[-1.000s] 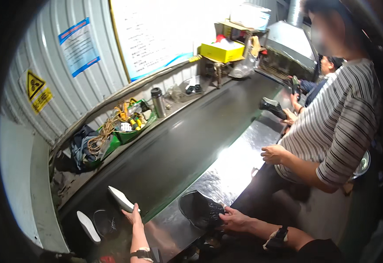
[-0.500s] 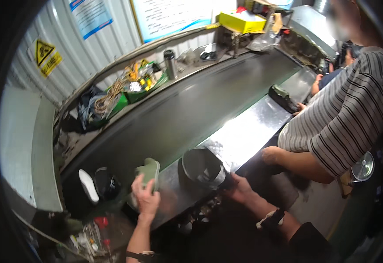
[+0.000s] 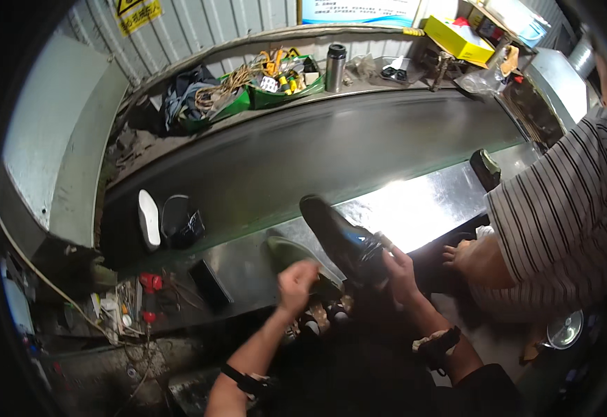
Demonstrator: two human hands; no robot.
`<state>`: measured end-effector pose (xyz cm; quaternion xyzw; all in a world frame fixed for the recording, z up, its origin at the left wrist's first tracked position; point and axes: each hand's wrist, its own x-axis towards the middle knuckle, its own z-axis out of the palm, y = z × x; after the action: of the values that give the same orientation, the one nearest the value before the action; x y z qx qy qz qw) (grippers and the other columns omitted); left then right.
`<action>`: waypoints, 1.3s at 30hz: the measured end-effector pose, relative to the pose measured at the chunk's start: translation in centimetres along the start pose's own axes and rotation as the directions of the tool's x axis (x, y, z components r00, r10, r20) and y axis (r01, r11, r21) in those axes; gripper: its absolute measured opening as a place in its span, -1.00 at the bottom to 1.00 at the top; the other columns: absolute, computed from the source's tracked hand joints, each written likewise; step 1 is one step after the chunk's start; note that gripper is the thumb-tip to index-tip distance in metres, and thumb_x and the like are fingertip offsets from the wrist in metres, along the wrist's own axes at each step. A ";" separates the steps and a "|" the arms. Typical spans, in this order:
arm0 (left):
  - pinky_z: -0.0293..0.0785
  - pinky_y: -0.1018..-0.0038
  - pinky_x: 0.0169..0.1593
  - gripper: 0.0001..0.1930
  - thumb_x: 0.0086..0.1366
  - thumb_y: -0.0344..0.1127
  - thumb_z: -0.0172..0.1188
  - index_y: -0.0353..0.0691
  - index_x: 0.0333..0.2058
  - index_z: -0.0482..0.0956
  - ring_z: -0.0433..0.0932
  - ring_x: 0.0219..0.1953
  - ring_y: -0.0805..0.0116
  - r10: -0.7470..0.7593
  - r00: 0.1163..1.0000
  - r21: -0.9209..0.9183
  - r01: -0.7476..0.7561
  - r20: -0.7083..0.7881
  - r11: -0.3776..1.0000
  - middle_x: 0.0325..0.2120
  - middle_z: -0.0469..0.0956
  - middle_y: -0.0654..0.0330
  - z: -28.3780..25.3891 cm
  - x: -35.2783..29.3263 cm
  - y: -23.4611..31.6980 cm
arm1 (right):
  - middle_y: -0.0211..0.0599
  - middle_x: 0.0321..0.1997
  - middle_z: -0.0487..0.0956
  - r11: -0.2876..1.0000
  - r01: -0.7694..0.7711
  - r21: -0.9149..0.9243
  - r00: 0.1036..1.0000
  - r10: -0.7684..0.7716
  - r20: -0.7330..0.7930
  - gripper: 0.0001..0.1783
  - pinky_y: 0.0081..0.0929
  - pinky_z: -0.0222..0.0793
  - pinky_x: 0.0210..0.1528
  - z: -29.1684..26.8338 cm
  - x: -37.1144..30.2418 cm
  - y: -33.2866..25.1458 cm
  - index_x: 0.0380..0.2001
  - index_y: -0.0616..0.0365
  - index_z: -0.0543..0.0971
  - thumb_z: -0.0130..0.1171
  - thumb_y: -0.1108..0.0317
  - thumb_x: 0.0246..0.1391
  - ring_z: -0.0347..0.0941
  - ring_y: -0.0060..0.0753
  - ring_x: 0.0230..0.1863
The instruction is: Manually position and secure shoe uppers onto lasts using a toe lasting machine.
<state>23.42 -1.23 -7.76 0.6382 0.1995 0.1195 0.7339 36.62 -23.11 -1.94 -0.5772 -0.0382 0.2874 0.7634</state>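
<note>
My right hand [image 3: 402, 276] is closed around the shiny, crumpled-looking end of a black shoe [image 3: 327, 226]. Its long dark toe points away to the upper left over the metal ledge, and a blue patch shows on it. An olive-green shoe [image 3: 286, 251] with a pale edge lies on the ledge, left of the black one. Over the green shoe's near right side is my left hand [image 3: 298, 286], fingers curled in. Whether those fingers pinch anything is hidden. Farther left on the dark belt are a white shoe sole [image 3: 148, 219] and a black shoe [image 3: 182, 221].
Beyond the shiny metal ledge [image 3: 414, 212] runs a wide dark belt [image 3: 387, 139]. Green bins [image 3: 286, 95] and a steel flask [image 3: 335, 68] line its far side. A co-worker in a striped shirt [image 3: 553, 208] stands close right, near another dark shoe [image 3: 485, 169]. Tools [image 3: 126, 306] lie lower left.
The view has swung left and down. My left hand has lowered the green shoe, which now lies flat. The black shoe now shows its length, toe away. The co-worker's hand has shifted.
</note>
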 end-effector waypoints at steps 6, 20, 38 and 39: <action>0.53 0.23 0.02 -0.66 0.36 -0.09 0.12 -0.24 -0.12 0.59 0.62 -0.15 0.20 -0.608 0.764 -0.608 0.593 0.216 0.528 -0.22 0.65 0.12 -6.6 5.5 0.8 | -0.32 -0.32 0.61 0.177 0.764 -0.621 0.645 -0.168 0.746 -0.72 -0.03 0.30 0.31 0.1 -4.8 5.0 -0.19 0.05 0.62 0.32 0.42 -0.04 0.57 -0.29 -0.19; 0.51 0.26 -0.14 -0.73 0.25 -0.14 0.28 -0.25 -0.28 0.68 0.65 -0.30 0.09 -0.033 0.768 0.392 0.362 -0.639 0.846 -0.38 0.68 0.02 -6.7 9.6 -5.8 | 0.21 0.43 0.04 0.495 0.639 -0.589 0.769 -0.423 0.479 0.03 0.04 0.12 0.39 2.9 -1.2 11.5 0.31 0.24 0.21 0.56 0.32 -0.21 0.02 0.28 0.44; 0.42 0.09 0.10 -0.35 0.00 0.00 0.40 -0.32 -0.05 0.43 0.51 0.00 -0.17 -0.131 0.783 0.562 0.542 -0.608 0.625 -0.11 0.55 -0.19 -1.8 8.8 -2.9 | 0.22 0.41 0.13 0.470 0.676 -0.567 0.704 -0.183 0.687 0.08 -0.02 -0.06 0.47 -0.4 0.1 12.6 0.40 0.36 0.00 0.41 0.33 -0.09 0.00 0.24 0.46; 0.42 0.09 0.09 -0.39 0.00 -0.01 0.40 -0.32 -0.09 0.46 0.53 -0.02 -0.16 -0.135 0.783 0.551 0.536 -0.607 0.639 -0.15 0.58 -0.18 -2.0 8.9 -3.0 | 0.22 0.41 0.14 0.486 0.673 -0.557 0.702 -0.184 0.688 0.07 -0.05 -0.04 0.46 -0.4 0.4 12.5 0.39 0.37 0.01 0.41 0.33 -0.09 0.01 0.23 0.46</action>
<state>30.21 3.88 -12.18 0.7592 0.5367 0.0554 0.3641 32.18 -21.18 -13.52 -0.7096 -0.5230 0.1795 0.4366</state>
